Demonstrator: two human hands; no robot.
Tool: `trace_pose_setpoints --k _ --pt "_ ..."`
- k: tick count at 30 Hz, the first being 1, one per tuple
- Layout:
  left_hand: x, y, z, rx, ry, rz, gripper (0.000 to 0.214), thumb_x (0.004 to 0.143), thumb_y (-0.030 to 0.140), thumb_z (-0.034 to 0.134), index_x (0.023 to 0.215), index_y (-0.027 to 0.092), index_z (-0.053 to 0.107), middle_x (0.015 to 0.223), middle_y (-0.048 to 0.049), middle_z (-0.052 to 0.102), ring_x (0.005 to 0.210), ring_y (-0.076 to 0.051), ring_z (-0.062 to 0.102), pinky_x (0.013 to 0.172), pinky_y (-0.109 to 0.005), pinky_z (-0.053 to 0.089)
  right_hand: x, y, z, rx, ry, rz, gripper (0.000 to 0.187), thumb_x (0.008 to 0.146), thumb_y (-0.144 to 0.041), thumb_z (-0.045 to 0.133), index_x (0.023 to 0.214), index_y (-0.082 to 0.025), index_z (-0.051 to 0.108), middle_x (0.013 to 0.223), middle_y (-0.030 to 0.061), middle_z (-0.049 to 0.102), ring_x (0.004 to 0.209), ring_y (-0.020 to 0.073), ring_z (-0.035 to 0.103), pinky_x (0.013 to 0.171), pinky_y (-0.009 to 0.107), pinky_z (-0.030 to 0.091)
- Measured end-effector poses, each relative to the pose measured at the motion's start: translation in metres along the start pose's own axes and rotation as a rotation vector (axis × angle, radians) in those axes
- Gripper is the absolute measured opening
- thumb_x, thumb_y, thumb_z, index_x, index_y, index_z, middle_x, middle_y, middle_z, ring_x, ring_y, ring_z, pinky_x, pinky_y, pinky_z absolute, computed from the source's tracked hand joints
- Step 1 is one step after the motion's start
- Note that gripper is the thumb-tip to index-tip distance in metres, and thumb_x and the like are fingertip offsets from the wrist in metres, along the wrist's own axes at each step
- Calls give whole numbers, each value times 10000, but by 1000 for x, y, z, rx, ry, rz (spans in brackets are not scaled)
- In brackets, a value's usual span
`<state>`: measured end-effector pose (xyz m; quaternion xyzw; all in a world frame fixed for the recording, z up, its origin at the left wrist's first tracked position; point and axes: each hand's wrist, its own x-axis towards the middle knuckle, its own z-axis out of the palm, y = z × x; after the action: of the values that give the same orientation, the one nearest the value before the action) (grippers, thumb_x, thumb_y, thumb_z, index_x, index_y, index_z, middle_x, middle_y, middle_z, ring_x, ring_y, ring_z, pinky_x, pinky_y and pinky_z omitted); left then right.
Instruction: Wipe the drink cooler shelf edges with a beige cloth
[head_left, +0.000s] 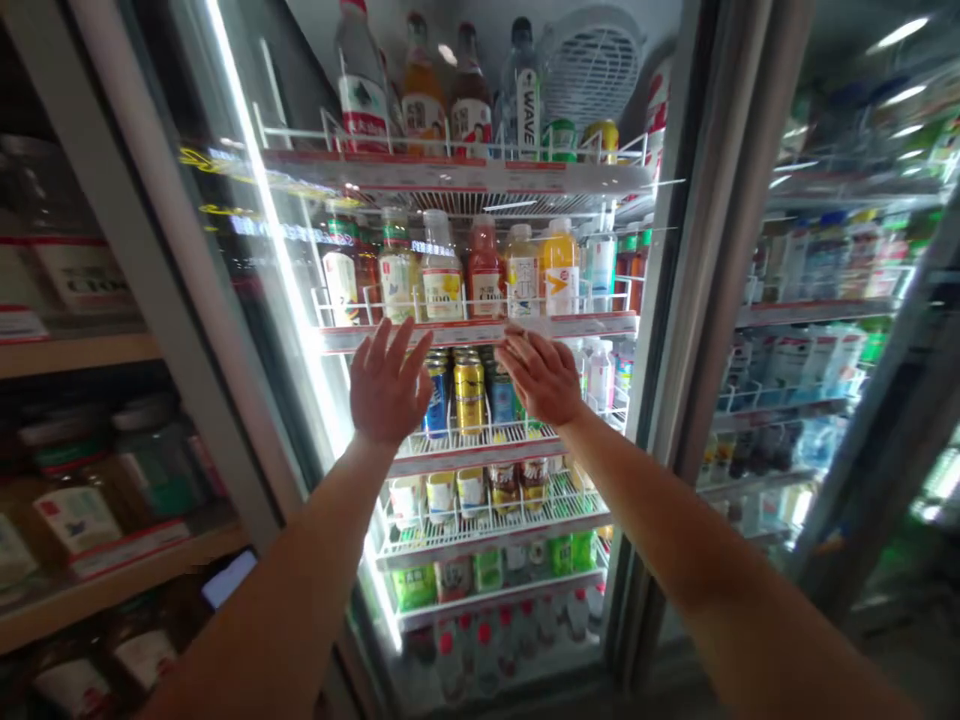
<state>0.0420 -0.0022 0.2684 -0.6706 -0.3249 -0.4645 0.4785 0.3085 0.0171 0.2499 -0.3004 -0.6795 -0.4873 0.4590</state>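
Your bare left hand (390, 390) has its fingers spread; your bare right hand (544, 375) bunches its fingers, any grip unclear. Beyond, between them, stands a tall gold metal can (470, 395); ideally, move slowly, clear of the red-edged white shelf (472, 333). Above, a yellow-and-white-labelled clear bottle (442, 285) reads "C100"; top right, a black-capped clear bottle (526, 100) reads "WAVE".

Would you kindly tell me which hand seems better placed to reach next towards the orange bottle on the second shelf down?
Probably the right hand: it appears just below the orange bottle, while the left hand sits farther left. Depth is hard to judge.
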Motion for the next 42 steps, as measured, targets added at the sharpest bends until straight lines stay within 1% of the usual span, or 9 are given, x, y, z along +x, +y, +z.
trace_pose_setpoints --k 7,9,12,14,20,25,32,38,42 --pt "0 0 0 -10 8 7 682 902 175 573 1544 300 380 1585 -22 336 1489 -286 270 1207 -513 253 3 -3 1 -7 299 404 515 948 -170 462 1431 -331 535 1365 36 633 1260 271 554 1014 449 418" --pt "-1 1 0 -12 10 -1 659 904 174 572 1530 292 406 1580 -25 348 1486 -288 278 1205 -512 254 2 -3 0 -29 279 325 508 945 -191 471 1436 -306 530 1364 44 634 1262 272 549 1021 447 411" --pt "-1 1 0 -37 12 -11 637 904 183 573 1515 292 431 1574 -26 361 1481 -291 289 1206 -513 251 -3 -2 -3 -53 51 -65 476 964 -304 499 1438 -329 520 1402 -3 614 1309 240 511 1065 405 374" --pt "-1 1 0 -51 13 -17 641 902 180 575 1515 297 430 1573 -23 364 1482 -289 287 1210 -509 242 -6 -2 -3 -53 -46 -177 454 974 -323 498 1426 -362 529 1411 -37 609 1324 217 497 1072 378 359" --pt "-2 1 0 -40 0 -17 646 903 182 576 1521 290 422 1572 -30 366 1484 -292 282 1210 -509 239 -7 -7 2 -64 198 302 461 959 -240 484 1409 -293 566 1385 59 621 1276 269 532 1022 430 380" --pt "-1 1 -1 -83 18 -31 615 904 180 582 1497 285 460 1562 -30 386 1481 -288 291 1217 -495 225 -10 -6 0 -28 62 -36 422 965 -283 517 1380 -326 581 1382 6 630 1309 234 501 1050 390 350" --pt "-1 1 1 -15 50 17 608 894 168 575 1488 246 468 1552 -58 405 1474 -297 308 1195 -496 261 -7 -8 2 7 297 353 536 952 -181 472 1473 -306 477 1355 56 627 1245 264 546 1010 427 394" --pt "-1 1 0 -3 47 25 638 893 168 577 1509 257 437 1560 -51 391 1473 -300 312 1186 -502 275 -13 -5 -5 -8 52 -216 510 968 -300 496 1476 -330 463 1370 -14 632 1298 230 497 1038 389 363" --pt "-1 1 1 -18 49 18 631 894 170 587 1501 267 448 1561 -43 390 1474 -296 310 1194 -498 265 -15 -8 -3 -7 115 -37 442 968 -262 507 1407 -299 546 1361 3 642 1281 223 509 1041 387 348"
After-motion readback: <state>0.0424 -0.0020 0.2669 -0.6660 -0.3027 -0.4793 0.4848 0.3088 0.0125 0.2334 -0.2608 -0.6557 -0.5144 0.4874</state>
